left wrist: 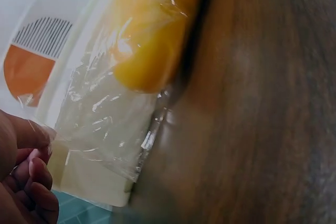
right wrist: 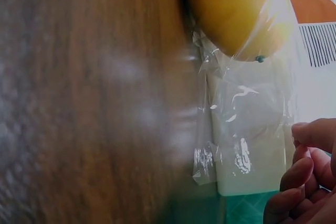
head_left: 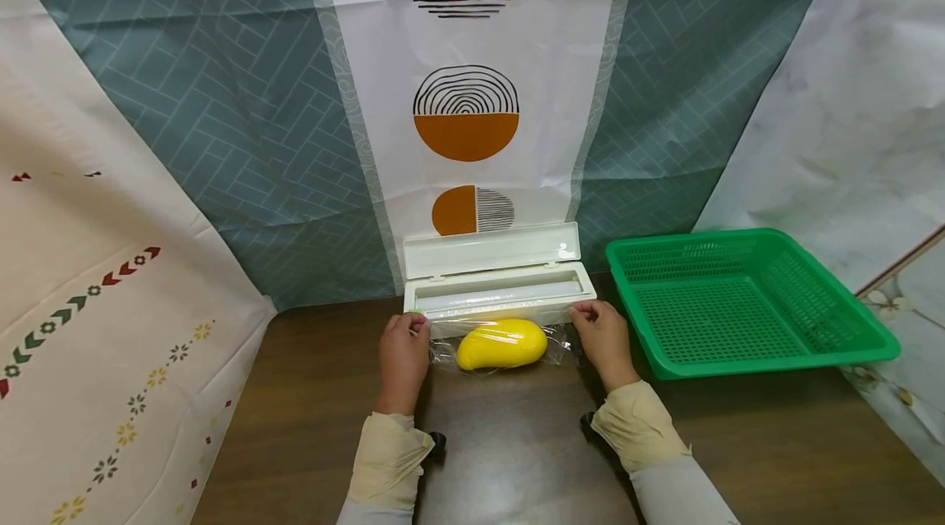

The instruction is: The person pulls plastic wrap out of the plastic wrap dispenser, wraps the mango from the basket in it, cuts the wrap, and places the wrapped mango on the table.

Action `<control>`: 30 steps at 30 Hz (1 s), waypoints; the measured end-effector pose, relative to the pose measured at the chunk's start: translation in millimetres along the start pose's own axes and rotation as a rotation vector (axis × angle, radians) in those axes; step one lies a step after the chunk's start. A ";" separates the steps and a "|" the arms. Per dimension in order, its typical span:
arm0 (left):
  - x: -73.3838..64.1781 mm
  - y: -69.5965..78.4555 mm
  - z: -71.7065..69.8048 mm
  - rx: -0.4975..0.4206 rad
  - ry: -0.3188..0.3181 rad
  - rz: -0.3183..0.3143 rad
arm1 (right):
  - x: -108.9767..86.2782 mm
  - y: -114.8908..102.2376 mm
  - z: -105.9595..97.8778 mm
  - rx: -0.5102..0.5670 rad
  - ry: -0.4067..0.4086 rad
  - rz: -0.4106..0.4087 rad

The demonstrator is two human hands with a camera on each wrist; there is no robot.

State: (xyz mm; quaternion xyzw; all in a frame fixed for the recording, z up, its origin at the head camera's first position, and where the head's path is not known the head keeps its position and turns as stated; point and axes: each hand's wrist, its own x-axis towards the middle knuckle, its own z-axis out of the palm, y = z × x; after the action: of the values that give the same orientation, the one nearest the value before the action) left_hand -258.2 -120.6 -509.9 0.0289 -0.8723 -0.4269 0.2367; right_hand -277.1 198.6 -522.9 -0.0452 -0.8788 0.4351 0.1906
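Observation:
A yellow mango lies in front of a white cling film dispenser box, covered by clear cling film. The box's lid stands tipped back, and a film roll shows inside. My left hand pinches the film between thumb and finger at the box's front left corner. At the front right corner my right hand pinches the film's other side. In the left wrist view the wrinkled film stretches from my fingertips over the mango. The right wrist view shows the mango's stem end under film.
A green plastic basket stands to the right of the box on the brown wooden table. Behind the box hangs a patterned cloth. A cream cloth borders the left side, and a pale one the right.

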 end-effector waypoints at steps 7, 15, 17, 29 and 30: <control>-1.5 -9.1 3.6 0.002 0.025 0.039 | 1.5 2.8 2.9 -0.012 -0.007 0.020; -4.7 -15.8 10.2 0.038 0.057 0.042 | 3.1 8.7 5.2 0.001 -0.051 0.064; -5.4 -16.4 11.6 0.050 0.065 0.040 | 3.9 10.4 5.4 -0.005 -0.071 0.078; -7.5 -18.4 16.9 0.091 0.029 -0.043 | 4.9 20.7 6.8 -0.026 -0.176 0.114; -7.4 -18.1 17.1 0.093 0.021 -0.053 | 5.0 21.0 6.8 -0.027 -0.179 0.116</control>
State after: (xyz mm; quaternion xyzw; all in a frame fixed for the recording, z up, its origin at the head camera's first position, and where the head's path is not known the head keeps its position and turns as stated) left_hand -261.9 -117.7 -535.5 0.0674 -0.8875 -0.3917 0.2331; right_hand -286.1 207.7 -541.6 -0.0597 -0.8941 0.4356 0.0851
